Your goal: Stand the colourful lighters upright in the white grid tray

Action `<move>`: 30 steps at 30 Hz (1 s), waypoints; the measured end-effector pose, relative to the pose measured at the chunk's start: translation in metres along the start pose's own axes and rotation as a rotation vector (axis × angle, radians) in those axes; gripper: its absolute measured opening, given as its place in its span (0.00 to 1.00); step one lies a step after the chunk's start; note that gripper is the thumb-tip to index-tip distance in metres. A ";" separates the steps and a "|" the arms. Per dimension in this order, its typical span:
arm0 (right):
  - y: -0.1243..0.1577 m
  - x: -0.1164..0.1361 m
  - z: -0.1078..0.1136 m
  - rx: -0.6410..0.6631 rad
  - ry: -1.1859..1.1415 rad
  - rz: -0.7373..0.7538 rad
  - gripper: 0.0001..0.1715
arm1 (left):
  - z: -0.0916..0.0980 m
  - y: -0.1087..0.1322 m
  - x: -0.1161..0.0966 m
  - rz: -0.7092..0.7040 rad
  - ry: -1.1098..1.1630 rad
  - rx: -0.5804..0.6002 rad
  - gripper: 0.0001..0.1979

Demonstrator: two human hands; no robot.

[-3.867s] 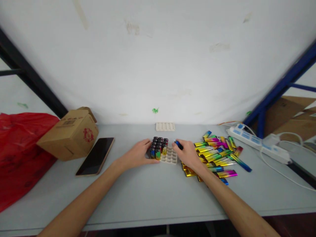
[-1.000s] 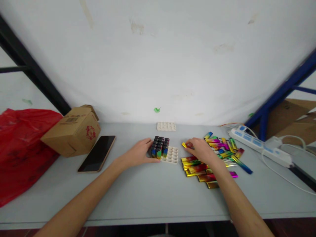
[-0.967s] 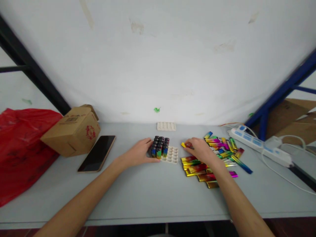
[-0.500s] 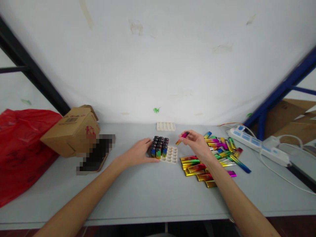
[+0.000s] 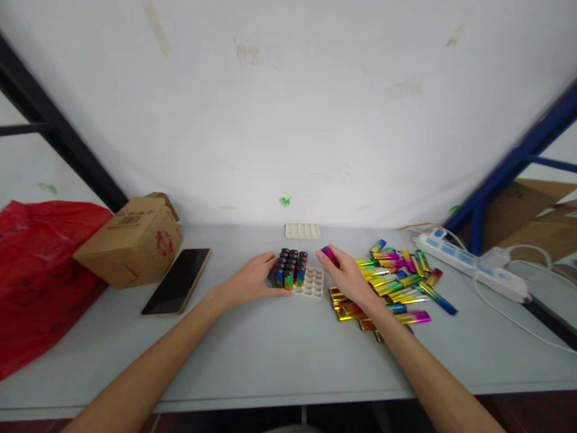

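Note:
A white tray (image 5: 314, 284) with round sockets lies on the grey table (image 5: 279, 355). Several black-topped lighters (image 5: 291, 266) stand upright in its left part. My left hand (image 5: 252, 279) rests against the tray's left side, fingers curled on the lighters there. My right hand (image 5: 345, 278) hovers at the tray's right edge, pinching a magenta lighter (image 5: 330, 254) between thumb and fingers. A heap of shiny rainbow-coloured lighters (image 5: 396, 282) lies on the table to the right of that hand.
A second, bare white tray (image 5: 302, 231) lies by the wall. A dark phone (image 5: 177, 281), a cardboard box (image 5: 130, 240) and a red plastic bag (image 5: 31, 270) are on the left. A white power strip (image 5: 469, 264) with cables lies at the right.
My right hand picked a lighter out of the heap, lifted it and brought it left to the tray's right edge. My left hand stayed on the tray.

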State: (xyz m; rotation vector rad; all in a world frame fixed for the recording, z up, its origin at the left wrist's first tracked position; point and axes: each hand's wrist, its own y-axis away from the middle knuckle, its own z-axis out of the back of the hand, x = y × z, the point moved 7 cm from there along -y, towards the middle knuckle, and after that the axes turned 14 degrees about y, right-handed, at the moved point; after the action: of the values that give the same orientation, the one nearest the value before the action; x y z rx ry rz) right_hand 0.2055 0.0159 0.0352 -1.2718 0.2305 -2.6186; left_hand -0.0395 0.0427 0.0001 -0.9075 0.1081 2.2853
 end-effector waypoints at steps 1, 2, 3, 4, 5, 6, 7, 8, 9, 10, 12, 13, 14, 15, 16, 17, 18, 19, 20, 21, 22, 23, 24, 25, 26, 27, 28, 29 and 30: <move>0.001 0.003 0.002 -0.053 0.090 0.026 0.37 | 0.000 0.000 0.000 0.006 0.001 0.006 0.41; 0.002 0.005 0.002 -0.084 0.162 0.042 0.38 | 0.000 0.000 0.000 0.008 0.001 0.011 0.40; 0.003 0.007 0.001 -0.089 0.214 0.050 0.38 | 0.000 0.000 -0.001 0.007 0.001 0.014 0.40; 0.004 0.008 0.000 -0.083 0.249 0.056 0.38 | 0.000 0.000 -0.002 0.003 0.000 0.012 0.38; 0.005 0.009 -0.002 -0.073 0.271 0.060 0.37 | 0.000 0.001 -0.002 -0.002 0.000 0.008 0.38; 0.006 0.011 -0.003 -0.063 0.285 0.061 0.36 | 0.001 0.001 -0.003 -0.006 -0.002 0.004 0.37; 0.006 0.012 -0.003 -0.056 0.293 0.061 0.35 | 0.001 0.001 -0.003 -0.006 -0.005 0.000 0.37; 0.007 0.013 -0.004 -0.050 0.296 0.059 0.33 | 0.001 0.001 -0.003 -0.005 -0.009 -0.002 0.37; 0.007 0.014 -0.004 -0.047 0.297 0.056 0.31 | 0.001 0.001 -0.003 -0.003 -0.014 -0.002 0.37; 0.007 0.014 -0.004 -0.046 0.297 0.053 0.29 | 0.000 0.000 -0.003 -0.003 -0.018 0.000 0.38; 0.008 0.016 -0.003 -0.047 0.298 0.054 0.25 | 0.000 0.000 -0.003 -0.002 -0.024 0.004 0.38; 0.008 0.017 -0.003 -0.048 0.300 0.056 0.24 | 0.000 0.000 -0.003 0.000 -0.025 0.006 0.38; 0.008 0.018 -0.002 -0.050 0.303 0.057 0.23 | 0.000 0.000 -0.003 0.001 -0.024 0.007 0.38; 0.008 0.019 -0.002 -0.053 0.307 0.057 0.23 | 0.000 0.000 -0.003 0.002 -0.022 0.007 0.38; 0.009 0.020 -0.002 -0.054 0.313 0.057 0.22 | 0.001 0.000 -0.003 0.003 -0.019 0.007 0.38; 0.009 0.020 -0.002 -0.054 0.321 0.058 0.22 | 0.001 0.000 -0.003 0.003 -0.015 0.008 0.38; 0.009 0.021 -0.002 -0.053 0.330 0.059 0.22 | 0.001 0.000 -0.003 0.002 -0.011 0.011 0.38; 0.009 0.022 -0.002 -0.051 0.339 0.062 0.22 | 0.001 0.000 -0.003 0.001 -0.008 0.013 0.38; 0.009 0.023 -0.002 -0.048 0.346 0.065 0.22 | 0.001 0.000 -0.003 0.000 -0.005 0.013 0.38; 0.009 0.023 -0.002 -0.044 0.351 0.068 0.23 | 0.001 0.000 -0.003 0.000 -0.003 0.012 0.38; 0.010 0.024 -0.003 -0.043 0.354 0.072 0.25 | 0.001 0.000 -0.003 -0.001 -0.001 0.012 0.38; 0.010 0.025 -0.003 -0.042 0.355 0.075 0.26 | 0.000 0.000 -0.002 -0.004 0.000 0.010 0.38; 0.010 0.025 -0.003 -0.042 0.356 0.078 0.28 | 0.000 0.000 -0.002 -0.006 0.001 0.010 0.38; 0.010 0.025 -0.003 -0.044 0.359 0.078 0.29 | 0.000 0.000 -0.002 -0.007 0.003 0.010 0.38; 0.011 0.025 -0.003 -0.044 0.364 0.077 0.30 | 0.000 0.000 -0.002 -0.010 0.005 0.010 0.39; 0.011 0.025 -0.004 -0.044 0.371 0.075 0.30 | 0.000 0.000 -0.002 -0.014 0.008 0.009 0.39; 0.011 0.024 -0.004 -0.041 0.380 0.074 0.30 | 0.000 0.000 -0.001 -0.017 0.010 0.008 0.38; 0.011 0.024 -0.004 -0.040 0.391 0.071 0.29 | 0.000 0.000 -0.001 -0.018 0.012 0.006 0.38; 0.010 0.023 -0.004 -0.040 0.402 0.070 0.28 | 0.000 0.000 -0.001 -0.016 0.013 0.007 0.38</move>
State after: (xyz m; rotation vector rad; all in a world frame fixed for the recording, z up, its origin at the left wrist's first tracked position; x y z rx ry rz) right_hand 0.1897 0.0000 0.0475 -0.7185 0.3856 -2.7949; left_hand -0.0390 0.0419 0.0006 -0.9165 0.1142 2.2636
